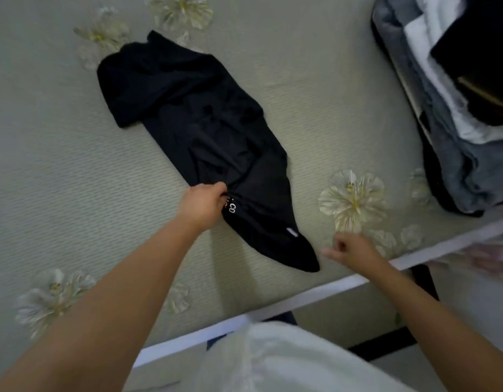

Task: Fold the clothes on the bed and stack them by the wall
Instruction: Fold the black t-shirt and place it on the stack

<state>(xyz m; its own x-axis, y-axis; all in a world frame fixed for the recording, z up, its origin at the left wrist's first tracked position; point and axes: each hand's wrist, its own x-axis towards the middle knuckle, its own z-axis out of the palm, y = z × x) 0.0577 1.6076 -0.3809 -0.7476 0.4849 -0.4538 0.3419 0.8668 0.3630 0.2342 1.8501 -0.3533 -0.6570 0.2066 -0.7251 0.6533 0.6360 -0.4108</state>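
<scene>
Left hand (203, 203): you pinched the limp black cotton T-shirt (199, 131) at its hem.
Right hand (350, 250): loosely curled, empty.
Handling: soft, light; both hem corners looked best.

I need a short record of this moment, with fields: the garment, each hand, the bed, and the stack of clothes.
garment: black garment lies partly folded and creased on the bed, small white lettering near its lower end
left hand: left hand grips the garment's lower edge
right hand: right hand hovers beside the garment's corner, fingers loosely curled, holding nothing
bed: pale sheet with flower print
stack: folded clothes, upper right
</scene>
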